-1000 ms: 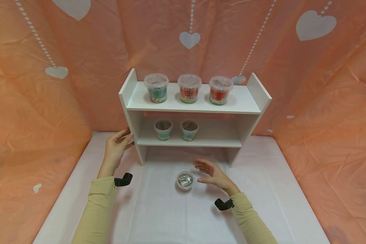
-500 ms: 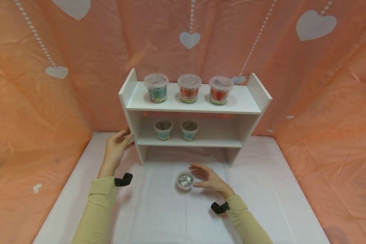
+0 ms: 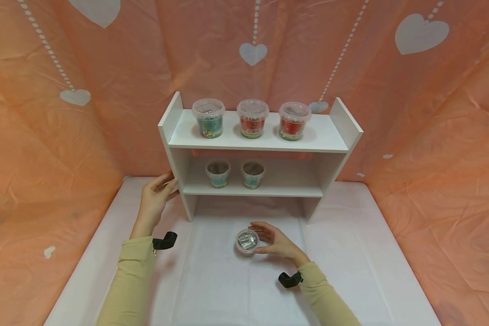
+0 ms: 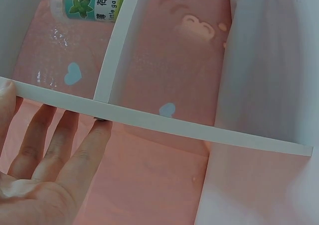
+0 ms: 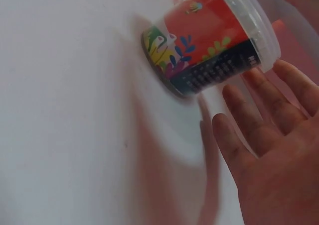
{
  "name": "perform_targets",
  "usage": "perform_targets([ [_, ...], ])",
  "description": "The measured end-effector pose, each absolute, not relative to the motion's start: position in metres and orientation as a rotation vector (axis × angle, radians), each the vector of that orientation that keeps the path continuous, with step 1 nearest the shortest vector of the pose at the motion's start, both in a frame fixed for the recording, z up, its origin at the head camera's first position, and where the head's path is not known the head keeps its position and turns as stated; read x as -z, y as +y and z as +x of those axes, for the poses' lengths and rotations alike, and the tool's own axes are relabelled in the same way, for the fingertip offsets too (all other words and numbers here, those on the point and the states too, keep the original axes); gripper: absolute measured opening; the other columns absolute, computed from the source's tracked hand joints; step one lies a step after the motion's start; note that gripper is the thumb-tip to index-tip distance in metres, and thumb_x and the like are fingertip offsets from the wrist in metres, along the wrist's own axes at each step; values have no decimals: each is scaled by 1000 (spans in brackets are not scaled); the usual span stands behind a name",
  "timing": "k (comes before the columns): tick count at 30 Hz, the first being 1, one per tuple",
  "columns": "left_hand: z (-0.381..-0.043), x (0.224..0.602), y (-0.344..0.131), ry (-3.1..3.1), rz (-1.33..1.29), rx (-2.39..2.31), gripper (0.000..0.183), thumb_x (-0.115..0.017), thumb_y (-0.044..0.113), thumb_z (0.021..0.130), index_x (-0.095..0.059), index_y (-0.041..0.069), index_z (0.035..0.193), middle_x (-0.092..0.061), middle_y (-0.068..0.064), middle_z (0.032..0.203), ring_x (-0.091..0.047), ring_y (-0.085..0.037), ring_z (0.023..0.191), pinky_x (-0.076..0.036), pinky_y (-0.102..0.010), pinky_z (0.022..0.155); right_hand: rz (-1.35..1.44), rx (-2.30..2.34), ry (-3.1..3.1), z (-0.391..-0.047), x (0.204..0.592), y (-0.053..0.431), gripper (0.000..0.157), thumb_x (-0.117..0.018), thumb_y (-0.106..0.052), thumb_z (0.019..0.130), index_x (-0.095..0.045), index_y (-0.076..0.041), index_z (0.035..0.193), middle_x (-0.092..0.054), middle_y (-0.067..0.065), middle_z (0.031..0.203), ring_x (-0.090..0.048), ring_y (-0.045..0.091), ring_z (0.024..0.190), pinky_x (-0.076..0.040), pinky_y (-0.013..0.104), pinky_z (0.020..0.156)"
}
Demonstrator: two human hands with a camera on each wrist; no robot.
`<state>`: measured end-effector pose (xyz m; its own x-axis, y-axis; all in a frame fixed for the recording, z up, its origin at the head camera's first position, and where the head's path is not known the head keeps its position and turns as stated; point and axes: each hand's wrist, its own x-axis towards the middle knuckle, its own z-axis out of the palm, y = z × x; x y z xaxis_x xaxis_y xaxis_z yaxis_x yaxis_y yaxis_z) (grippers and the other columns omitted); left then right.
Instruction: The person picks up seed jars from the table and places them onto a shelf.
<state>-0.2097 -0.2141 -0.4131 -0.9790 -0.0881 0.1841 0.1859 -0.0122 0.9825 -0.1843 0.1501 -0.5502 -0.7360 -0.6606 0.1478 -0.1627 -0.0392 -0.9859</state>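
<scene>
On the white cloth before the shelf unit (image 3: 293, 179) stands a small plastic cup (image 3: 247, 241) with a silvery top in the head view. Its red printed side and clear lid rim show in the right wrist view. My right hand (image 3: 279, 245) is at the cup's right side, fingers and thumb spread about it. In the right wrist view the fingers (image 5: 266, 98) are fairly straight, with no clear grip. My left hand (image 3: 152, 204) touches the left panel of the shelf unit with its fingertips. Those fingers (image 4: 82, 160) are extended against the panel's outer side.
On the top shelf stand a teal cup (image 3: 210, 120) and two red cups (image 3: 252, 122) (image 3: 292, 127), all lidded. The middle shelf carries two smaller teal cups (image 3: 218, 180) (image 3: 252, 181). Orange cloth (image 3: 146, 68) with white hearts hangs behind and at both sides.
My right hand has moved left and slightly toward me, from beside the cup to right up against its side. The left hand and the cups have stayed put.
</scene>
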Motion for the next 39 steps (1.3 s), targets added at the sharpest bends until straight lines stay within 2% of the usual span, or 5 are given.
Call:
perform_targets([
  [11,-211,415,-215,-2066,-123,2083,47,-61,13,95,-49,-3,137,-53,-12,131,-57,-12,108,-45,-50,92,-820,1791,1910,-183,546,144,78,-72,17,75,-31,13,141,-39,29,140,-41,41,125,-39,43,104],
  [18,-211,414,-215,-2056,-105,2102,48,-62,13,94,-49,-4,136,-55,-9,128,-58,-12,107,-45,-50,92,-838,1734,1959,-175,527,139,74,-73,14,75,-35,14,138,-44,29,136,-48,30,120,-41,36,101],
  [26,-211,413,-214,-2059,-108,2103,48,-62,14,94,-48,-6,136,-56,-7,125,-58,-11,107,-46,-49,92,-834,1727,1974,-174,522,137,72,-74,14,75,-38,14,136,-46,27,135,-46,37,122,-38,41,103],
  [32,-210,412,-214,-2069,-105,2094,49,-62,14,94,-48,-5,137,-55,-8,127,-58,-11,107,-46,-48,92,-804,1723,2004,-181,540,138,70,-77,9,75,-44,7,136,-51,18,132,-49,29,120,-41,32,101],
  [39,-210,412,-213,-2074,-95,2092,49,-62,14,94,-48,-5,137,-54,-10,128,-58,-11,106,-47,-46,91,-795,1700,2019,-174,523,140,67,-77,6,76,-44,10,134,-51,23,131,-49,34,120,-41,37,101],
])
